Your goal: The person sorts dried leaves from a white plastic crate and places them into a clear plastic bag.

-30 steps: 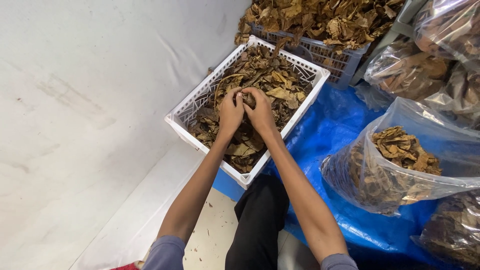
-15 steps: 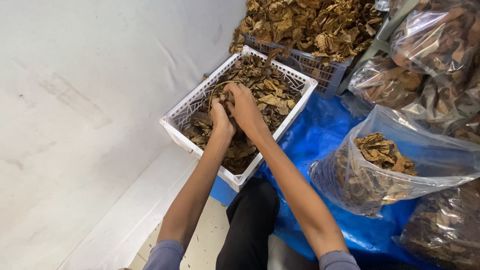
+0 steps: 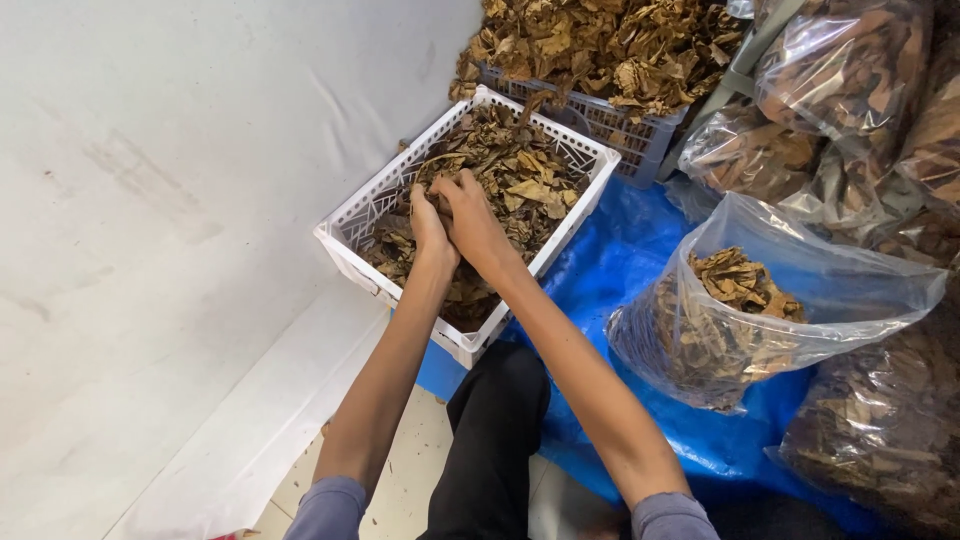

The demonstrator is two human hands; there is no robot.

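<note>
A white plastic basket (image 3: pixel 352 222) full of dried brown leaves (image 3: pixel 520 170) sits on the floor against a white wall. Both hands reach into it, side by side. My left hand (image 3: pixel 430 226) presses into the leaves with its fingers buried among them. My right hand (image 3: pixel 478 222) lies next to it, fingers curled over a clump of leaves. What each hand actually holds is hidden by the leaves.
A grey crate (image 3: pixel 610 118) heaped with dried leaves stands behind the basket. An open clear plastic bag (image 3: pixel 800 300) partly filled with leaves lies on a blue tarp (image 3: pixel 620 260) at right. More filled bags (image 3: pixel 860 90) are stacked at far right. My black-trousered knee (image 3: pixel 495 420) is below.
The view shifted so the basket sits slightly higher and further left. Both hands have pushed a little deeper into the leaves, staying together.
</note>
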